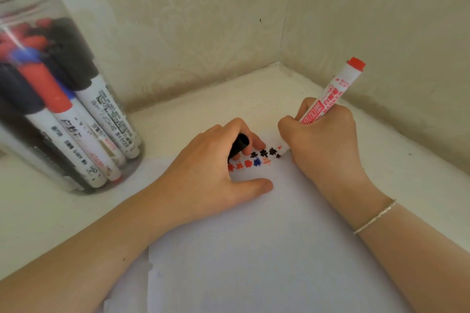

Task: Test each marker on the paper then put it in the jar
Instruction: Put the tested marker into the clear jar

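Marker (pixel 330 94) pinched in the right hand (pixel 323 145) could smear fresh marks (pixel 254 159) on the paper (pixel 267 249) if the left hand (pixel 216 168), curled round a black cap (pixel 239 146), slides.

The left hand (pixel 216 168) lies palm down, thumb stretched out flat toward the right, fingers curled round a short black marker cap (pixel 239 145). The right hand (pixel 323 140) is bent at the wrist, its fingers pinching a white marker with red end and red lettering (pixel 330 94) that tilts up and away. Both forearms reach in from below, and the right wrist wears a thin silver bracelet (pixel 375 216).
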Demonstrator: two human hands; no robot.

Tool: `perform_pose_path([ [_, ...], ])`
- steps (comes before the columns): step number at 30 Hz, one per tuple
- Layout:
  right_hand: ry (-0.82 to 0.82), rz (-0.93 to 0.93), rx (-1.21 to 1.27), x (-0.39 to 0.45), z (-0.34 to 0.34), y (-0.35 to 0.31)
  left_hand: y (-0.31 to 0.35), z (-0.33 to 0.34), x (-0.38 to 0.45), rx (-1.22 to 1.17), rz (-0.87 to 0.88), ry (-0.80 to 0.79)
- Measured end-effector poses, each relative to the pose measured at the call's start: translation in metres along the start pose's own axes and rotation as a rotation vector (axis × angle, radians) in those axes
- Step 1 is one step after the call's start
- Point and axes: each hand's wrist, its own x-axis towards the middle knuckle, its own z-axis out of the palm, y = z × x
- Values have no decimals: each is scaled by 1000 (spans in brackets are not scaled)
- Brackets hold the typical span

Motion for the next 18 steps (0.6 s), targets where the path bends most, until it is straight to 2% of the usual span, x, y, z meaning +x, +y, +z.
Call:
perform_pose_path([
  [8, -77, 47, 33, -1, -3, -1, 1, -1, 0, 12, 4, -2],
  [14, -13, -54, -30, -5, -1, -5, 0, 0, -1, 30, 13, -1],
  [18, -13, -34, -2, -4, -3, -2, 0, 0, -1, 42, 20, 0],
])
